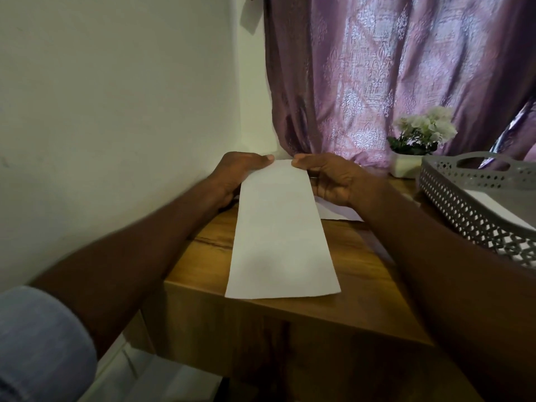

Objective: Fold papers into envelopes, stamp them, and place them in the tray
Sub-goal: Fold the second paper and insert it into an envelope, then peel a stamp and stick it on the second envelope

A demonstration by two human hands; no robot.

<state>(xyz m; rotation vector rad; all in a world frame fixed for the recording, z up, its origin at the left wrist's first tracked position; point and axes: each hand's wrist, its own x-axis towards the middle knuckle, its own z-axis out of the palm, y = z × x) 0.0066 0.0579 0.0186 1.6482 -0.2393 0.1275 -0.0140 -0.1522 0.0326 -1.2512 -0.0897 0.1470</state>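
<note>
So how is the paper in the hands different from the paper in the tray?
The held paper is up off the table, pinched at its far end by the left hand and right hand; the tray paper lies flat and untouched. The held paper shows whole, a long narrow strip; the tray paper is mostly hidden by the tray wall. Both are plain white.

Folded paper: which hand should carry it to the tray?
Probably right. Both hands pinch the folded paper at its far end, but the right hand sits nearer the grey tray on that side; the left hand would cross over.
</note>
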